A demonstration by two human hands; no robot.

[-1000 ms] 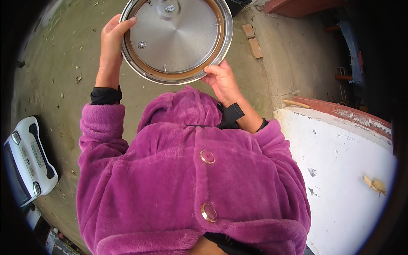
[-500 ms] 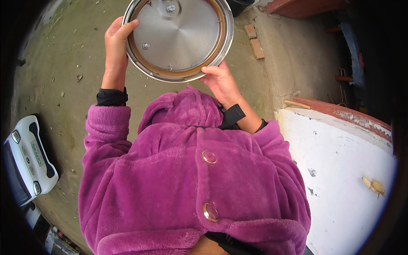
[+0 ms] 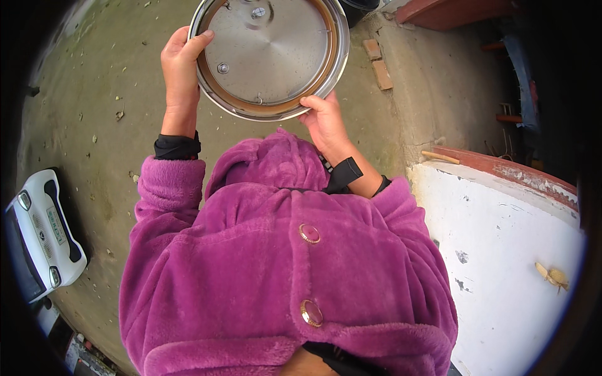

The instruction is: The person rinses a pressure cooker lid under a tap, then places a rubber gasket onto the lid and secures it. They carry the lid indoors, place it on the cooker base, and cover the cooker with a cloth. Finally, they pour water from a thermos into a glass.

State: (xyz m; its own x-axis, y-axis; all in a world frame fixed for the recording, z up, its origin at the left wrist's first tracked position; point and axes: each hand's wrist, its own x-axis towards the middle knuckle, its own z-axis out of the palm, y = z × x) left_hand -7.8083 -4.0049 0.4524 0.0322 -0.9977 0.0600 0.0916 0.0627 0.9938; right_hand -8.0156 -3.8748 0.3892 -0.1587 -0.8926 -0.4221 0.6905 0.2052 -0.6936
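Out in front of me, at the top of the view, I hold a round metal pressure cooker lid [image 3: 276,59] with its inner side facing me. A brown sealing ring [image 3: 233,94] runs inside its rim, and small metal fittings stick out of the shiny plate. My left hand [image 3: 182,69] grips the left rim, thumb over the edge and fingers mostly hidden behind. My right hand [image 3: 327,124] is closed on the lower right rim, its thumb on the inner side. The lid's top edge is cut off by the frame.
A dark bucket-like container [image 3: 359,9] stands beyond the lid, with bricks [image 3: 379,66] to its right. A white wall [image 3: 501,250] with a red ledge is close on my right. To the left, a white car [image 3: 47,235] is on the concrete ground [image 3: 88,125].
Both hands still hold the lid. The lid and my left hand have shifted slightly to the right, while my right hand has hardly moved.
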